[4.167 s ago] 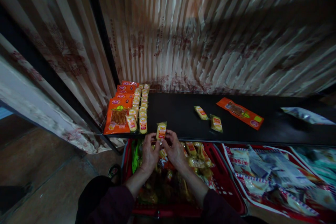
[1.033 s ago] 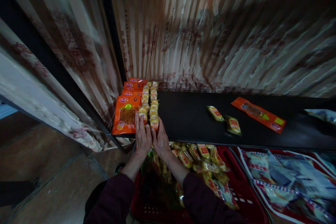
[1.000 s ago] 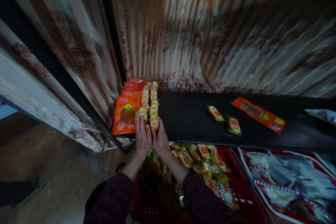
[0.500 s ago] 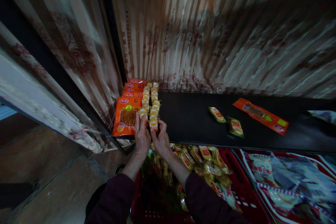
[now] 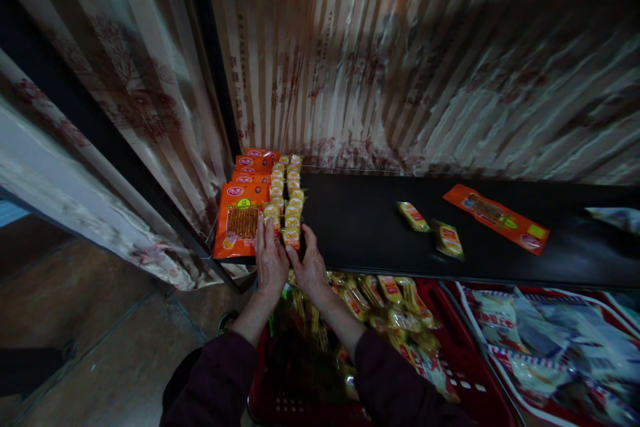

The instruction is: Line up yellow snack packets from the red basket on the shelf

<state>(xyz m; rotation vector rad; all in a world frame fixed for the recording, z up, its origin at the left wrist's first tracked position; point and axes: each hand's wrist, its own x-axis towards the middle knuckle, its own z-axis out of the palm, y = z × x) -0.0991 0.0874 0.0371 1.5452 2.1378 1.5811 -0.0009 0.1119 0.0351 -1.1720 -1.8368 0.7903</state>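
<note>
My left hand (image 5: 271,261) lies flat, fingers stretched, on the front of two rows of small yellow snack packs (image 5: 287,200) at the left end of a black shelf (image 5: 360,227). My right hand (image 5: 311,264) rests beside it, fingers touching the front pack (image 5: 291,236) of the right row. Orange flat packets (image 5: 240,220) are stacked left of the rows. Under my arms stands a red basket (image 5: 440,353) with more yellow packs (image 5: 380,300).
Two loose yellow packs (image 5: 431,228) and one orange packet (image 5: 495,217) lie further right on the shelf. A second red basket (image 5: 550,347) with white bags stands at lower right. A striped curtain (image 5: 400,60) hangs behind the shelf; wooden floor to the left.
4.2 s ago both hands held one yellow pack above the basket. That pack now sits at the front of the row, and both hands press at the rows' front.
</note>
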